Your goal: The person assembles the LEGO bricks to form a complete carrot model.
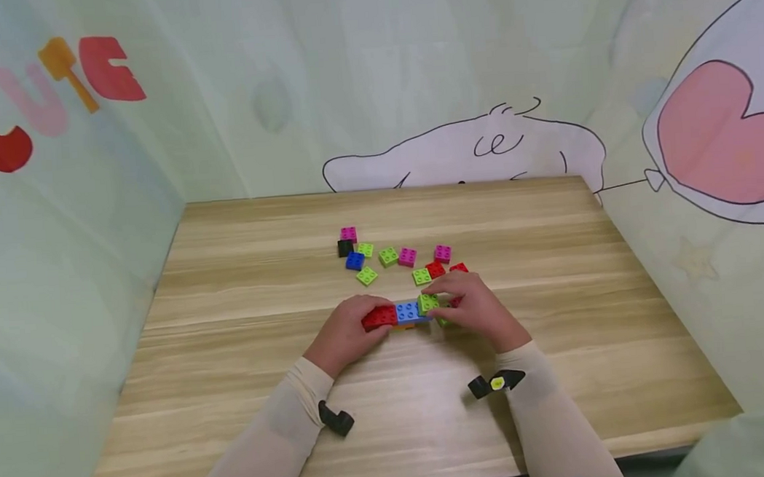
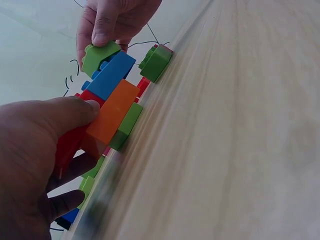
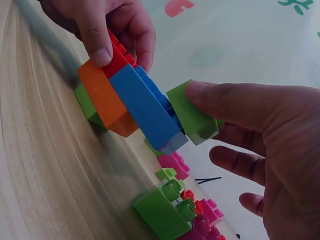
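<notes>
My left hand [image 1: 347, 335] grips a red building brick [image 1: 380, 317], thumb on the near side and fingers behind. Beside it in the same row sits a longer blue brick [image 1: 407, 310]. Both rest on an orange brick [image 2: 112, 107], and a green brick [image 2: 127, 126] shows just below that one. A lime green brick [image 1: 428, 303] is pinched between thumb and fingers of my right hand [image 1: 481, 309]. It stands tilted against the studs at the right end of the blue brick in the right wrist view.
Loose bricks lie behind the hands: a black one [image 1: 345, 248], a dark blue one [image 1: 355, 261], and several lime, magenta and red ones. Another green brick [image 3: 162, 212] lies under the right hand. Printed cloth walls [image 1: 229, 94] border the wooden table [image 1: 227, 277].
</notes>
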### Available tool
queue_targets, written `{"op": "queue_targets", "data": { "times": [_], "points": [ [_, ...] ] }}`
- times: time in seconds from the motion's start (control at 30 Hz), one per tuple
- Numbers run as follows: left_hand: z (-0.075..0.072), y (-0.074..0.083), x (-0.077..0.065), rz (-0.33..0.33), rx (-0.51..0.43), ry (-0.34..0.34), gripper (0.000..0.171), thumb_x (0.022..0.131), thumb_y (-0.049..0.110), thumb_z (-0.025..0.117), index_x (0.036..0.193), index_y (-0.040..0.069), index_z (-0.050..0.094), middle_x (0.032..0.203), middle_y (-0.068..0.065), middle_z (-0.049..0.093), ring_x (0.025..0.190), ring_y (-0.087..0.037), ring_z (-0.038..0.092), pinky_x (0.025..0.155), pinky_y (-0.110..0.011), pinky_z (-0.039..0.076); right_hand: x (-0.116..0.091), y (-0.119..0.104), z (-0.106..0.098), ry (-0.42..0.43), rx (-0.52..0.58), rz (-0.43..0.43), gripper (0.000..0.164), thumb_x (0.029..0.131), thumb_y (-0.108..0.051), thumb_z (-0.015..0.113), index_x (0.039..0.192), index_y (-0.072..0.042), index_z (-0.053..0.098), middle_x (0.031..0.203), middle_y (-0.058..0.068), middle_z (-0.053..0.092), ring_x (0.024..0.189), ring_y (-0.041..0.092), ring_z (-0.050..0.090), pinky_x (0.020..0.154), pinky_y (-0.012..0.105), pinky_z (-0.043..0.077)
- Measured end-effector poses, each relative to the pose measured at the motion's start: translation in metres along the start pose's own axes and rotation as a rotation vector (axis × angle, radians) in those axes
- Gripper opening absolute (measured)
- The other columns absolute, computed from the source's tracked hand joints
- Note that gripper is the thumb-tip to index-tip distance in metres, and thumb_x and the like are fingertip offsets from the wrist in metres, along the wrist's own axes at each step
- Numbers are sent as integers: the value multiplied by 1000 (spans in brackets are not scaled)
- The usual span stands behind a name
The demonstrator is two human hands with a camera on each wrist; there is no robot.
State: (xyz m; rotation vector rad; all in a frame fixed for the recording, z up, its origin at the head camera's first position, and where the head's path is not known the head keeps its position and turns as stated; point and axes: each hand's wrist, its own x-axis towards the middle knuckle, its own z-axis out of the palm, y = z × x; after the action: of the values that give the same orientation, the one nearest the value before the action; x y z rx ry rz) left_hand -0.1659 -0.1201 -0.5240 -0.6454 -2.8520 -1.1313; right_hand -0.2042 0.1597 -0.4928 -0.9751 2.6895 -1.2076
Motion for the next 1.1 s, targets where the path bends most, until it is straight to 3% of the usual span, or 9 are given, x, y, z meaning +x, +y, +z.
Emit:
{"op": "queue_targets", "data": {
  "times": [0.13,0.4,0.67,0.87,1.0,1.1],
  "points": [
    [-1,1,0,16,5,-1,40,90,26,84,128,21,72,124,1,72,116,-19,65,100,-40,54,0,0,2,-12,4,-17,35,83,-17,89,116,-11,80,115,3,75,105,21,67,89,43,58],
    [-2,2,0,39,12,18,39,88,24,85,125,20,74,119,1,74,110,-17,67,97,-39,55,-2,-4,8,21,75,68,30,88,-16,84,117,-12,80,119,4,74,112,24,67,90,46,59],
    [-2,0,1,37,28,16,39,87,24,86,124,20,74,118,2,75,108,-16,68,96,-38,55,6,-14,19,68,98,251,22,97,-27,75,111,-11,80,116,3,74,111,23,65,94,47,55],
    [-3,1,1,41,26,16,39,87,23,86,124,19,74,118,2,75,108,-15,68,97,-37,55,9,-18,20,-73,-95,341,38,105,-38,59,121,-9,76,117,8,73,114,28,62,111,54,33],
    [-3,1,0,40,18,12,37,88,22,86,123,18,74,117,2,75,106,-14,68,95,-36,56,9,-17,22,-112,-43,354,37,107,-34,57,120,-4,75,113,8,71,115,29,60,123,56,15],
    [-3,0,0,44,18,19,37,88,22,86,123,19,75,117,2,75,106,-14,68,95,-36,56,9,-16,24,-119,-6,358,37,107,-32,56,120,-2,74,109,7,69,112,28,59,126,54,8]
  ]
}}
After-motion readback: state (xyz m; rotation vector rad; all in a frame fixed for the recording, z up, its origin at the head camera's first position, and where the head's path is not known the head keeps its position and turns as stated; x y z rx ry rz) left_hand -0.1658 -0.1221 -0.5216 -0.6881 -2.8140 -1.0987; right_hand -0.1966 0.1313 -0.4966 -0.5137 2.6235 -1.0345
